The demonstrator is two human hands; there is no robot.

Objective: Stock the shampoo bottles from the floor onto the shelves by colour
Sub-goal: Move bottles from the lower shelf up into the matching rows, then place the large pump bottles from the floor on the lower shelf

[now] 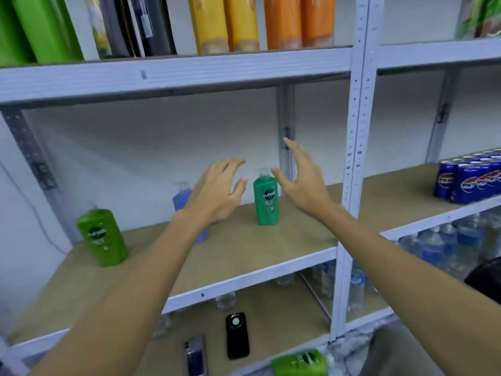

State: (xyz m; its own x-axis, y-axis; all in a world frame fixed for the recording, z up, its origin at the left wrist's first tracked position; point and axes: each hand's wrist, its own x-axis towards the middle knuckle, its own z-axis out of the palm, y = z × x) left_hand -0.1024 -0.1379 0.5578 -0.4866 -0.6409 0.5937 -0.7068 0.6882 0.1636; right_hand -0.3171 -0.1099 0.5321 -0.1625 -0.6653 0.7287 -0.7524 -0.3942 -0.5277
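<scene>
A dark green shampoo bottle (pixel 266 199) stands upright near the back of the middle shelf (pixel 244 270). My left hand (pixel 217 189) and my right hand (pixel 301 180) hover on either side of it, fingers spread and holding nothing. A blue pump bottle (pixel 182 198) stands behind my left hand, partly hidden by it. A light green bottle (pixel 103 236) stands at the shelf's left. Another light green bottle (pixel 299 363) lies low at the bottom edge.
Two phones (pixel 237 335) lie on the lower shelf among clear water bottles (pixel 439 248). Blue soda cans (pixel 469 177) fill the right bay. Green, yellow and orange rolls (pixel 284 21) stand on the top shelf. A white upright post (pixel 355 158) divides the bays.
</scene>
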